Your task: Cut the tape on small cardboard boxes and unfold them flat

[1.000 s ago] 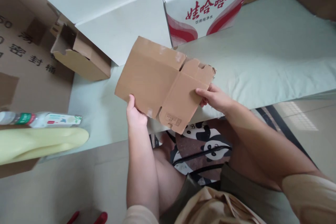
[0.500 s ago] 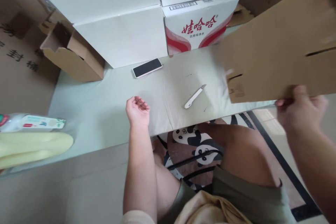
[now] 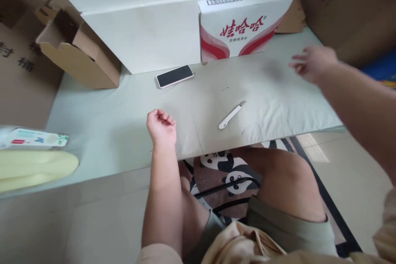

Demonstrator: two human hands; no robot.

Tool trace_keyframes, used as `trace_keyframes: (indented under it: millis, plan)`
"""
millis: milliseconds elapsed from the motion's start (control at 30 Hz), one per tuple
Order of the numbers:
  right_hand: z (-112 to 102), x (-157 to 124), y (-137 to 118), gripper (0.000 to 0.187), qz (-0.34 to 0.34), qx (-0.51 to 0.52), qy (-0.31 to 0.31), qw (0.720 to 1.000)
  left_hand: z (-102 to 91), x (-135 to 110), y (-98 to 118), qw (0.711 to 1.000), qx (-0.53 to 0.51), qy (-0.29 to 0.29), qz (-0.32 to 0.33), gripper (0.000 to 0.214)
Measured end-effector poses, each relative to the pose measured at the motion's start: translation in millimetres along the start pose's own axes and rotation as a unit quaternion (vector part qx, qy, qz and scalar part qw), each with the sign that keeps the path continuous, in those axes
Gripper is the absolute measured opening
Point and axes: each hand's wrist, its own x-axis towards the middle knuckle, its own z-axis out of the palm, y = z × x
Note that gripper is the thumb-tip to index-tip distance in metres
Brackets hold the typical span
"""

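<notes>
My left hand (image 3: 161,127) rests palm up near the front edge of the cloth-covered table (image 3: 133,140). Its fingers are curled in, with nothing seen in them. Over the right part of the table hangs my right hand (image 3: 315,64), slightly blurred, its fingers pointing left and partly apart, holding nothing. A white utility knife (image 3: 231,115) lies between the hands, blade out and pointing away to the right. Beyond my left hand is a phone-like device (image 3: 175,76) with a dark face and white rim.
White cartons (image 3: 148,33) line the back, one with red lettering (image 3: 244,29). An open cardboard box (image 3: 83,53) stands back left. A pale yellow object (image 3: 37,169) and a printed packet (image 3: 38,137) lie at the left edge. Large brown cartons (image 3: 346,12) flank the right.
The flat cardboard piece has left my right hand and is out of view. That hand has moved up and left over the table. My left hand stays put.
</notes>
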Motion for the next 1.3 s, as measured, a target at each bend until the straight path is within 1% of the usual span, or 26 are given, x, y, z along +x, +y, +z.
trace_keyframes:
  millis: [67, 100, 167, 200, 267, 333, 367, 433, 533, 600, 667, 800, 867, 967, 1033, 1067, 1133, 1200, 1233, 1300]
  plan:
    - [28, -41, 2, 0.03, 0.029, -0.011, -0.006, 0.999, -2.9, -1, 2, 1.0, -0.004, -0.003, -0.001, 0.018]
    - [41, -56, 4, 0.028, 0.04, -0.015, -0.007, 0.999, -5.0, -2, 3, 1.0, -0.006, -0.004, -0.003, 0.018]
    - [61, -77, 11, 0.026, 0.05, -0.02, -0.016, 0.998, -10.4, -5, 5, 1.0, -0.012, -0.004, -0.006, 0.02]
    - [70, -84, 14, 0.025, 0.071, -0.028, -0.016, 0.997, -13.6, -7, 7, 1.0, -0.016, -0.004, -0.006, 0.02]
    - [84, -95, 17, 0.028, 0.135, -0.054, -0.015, 0.989, -21.3, -11, 11, 1.0, -0.029, -0.003, -0.004, 0.021]
    - [93, -103, 15, 0.033, 0.189, -0.084, -0.014, 0.978, -29.7, -15, 17, 0.999, -0.049, -0.003, -0.003, 0.021]
    - [97, -105, 10, 0.034, 0.197, -0.096, -0.016, 0.976, -34.0, -17, 20, 0.998, -0.06, -0.002, -0.003, 0.021]
    - [104, -108, -5, 0.035, 0.173, -0.115, -0.029, 0.978, -41.8, -19, 28, 0.996, -0.084, -0.001, -0.004, 0.021]
    - [122, -104, -42, 0.039, 0.127, -0.147, -0.065, 0.979, -51.4, -22, 38, 0.993, -0.12, 0.003, -0.011, 0.024]
    - [142, -100, -72, 0.043, 0.087, -0.18, -0.105, 0.974, -56.8, -24, 45, 0.99, -0.141, -0.003, -0.015, 0.029]
    - [169, -95, -103, 0.045, 0.043, -0.209, -0.145, 0.966, -62.1, -25, 50, 0.988, -0.156, -0.016, -0.01, 0.035]
    - [233, -78, -161, 0.046, -0.053, -0.225, -0.208, 0.95, -72.7, -24, 60, 0.985, -0.172, -0.03, 0.001, 0.043]
    - [269, -64, -187, 0.043, -0.124, -0.213, -0.229, 0.942, -77.0, -22, 65, 0.984, -0.177, -0.032, 0.008, 0.044]
    - [323, -40, -230, 0.036, -0.256, -0.174, -0.227, 0.923, -81.4, -16, 70, 0.982, -0.185, -0.041, 0.02, 0.044]
    - [355, -26, -263, 0.037, -0.312, -0.17, -0.216, 0.909, -82.9, -11, 72, 0.981, -0.191, -0.035, 0.018, 0.045]
    - [368, -21, -282, 0.038, -0.325, -0.178, -0.212, 0.904, -83.5, -8, 73, 0.98, -0.195, -0.028, 0.014, 0.046]
    - [388, -13, -320, 0.041, -0.324, -0.206, -0.206, 0.9, -84.4, -4, 73, 0.98, -0.199, -0.012, 0.012, 0.048]
    - [399, -8, -355, 0.046, -0.32, -0.226, -0.212, 0.895, -85.1, -1, 74, 0.983, -0.184, -0.001, 0.014, 0.05]
    - [402, -7, -370, 0.048, -0.307, -0.253, -0.213, 0.892, -85.5, -1, 74, 0.986, -0.169, 0.005, 0.015, 0.05]
    - [407, -4, -390, 0.054, -0.289, -0.292, -0.218, 0.885, -86.2, -1, 76, 0.99, -0.136, 0.017, 0.023, 0.05]
